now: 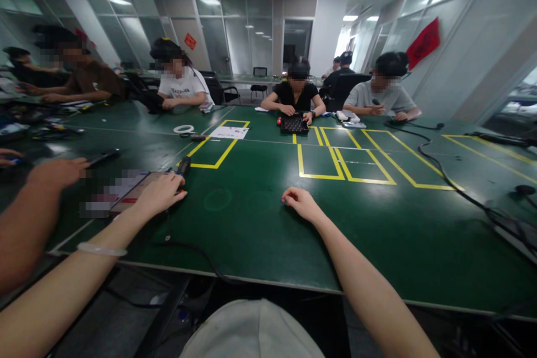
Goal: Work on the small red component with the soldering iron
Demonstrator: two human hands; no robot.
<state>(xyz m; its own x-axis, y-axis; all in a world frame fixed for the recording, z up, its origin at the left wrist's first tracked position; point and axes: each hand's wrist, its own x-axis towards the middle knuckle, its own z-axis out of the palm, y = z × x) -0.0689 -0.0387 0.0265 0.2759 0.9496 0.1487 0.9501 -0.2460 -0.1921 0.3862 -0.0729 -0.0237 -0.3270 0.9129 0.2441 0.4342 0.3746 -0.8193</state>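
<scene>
My left hand (161, 193) lies flat with fingers stretched out on a flat tablet-like object (126, 190) on the green table (260, 235), close to a small black device (183, 165) with a cable. A pale bangle sits on that wrist. My right hand (300, 203) rests on the bare green surface near the table's middle, fingers curled loosely under, with nothing visible in it.
A neighbour's arm and hand (54, 173) reach in at the left beside a dark remote-like object (103, 155). Yellow tape rectangles (335, 165) mark the table. Several seated people work at the far side. Black cables (453, 187) run at the right.
</scene>
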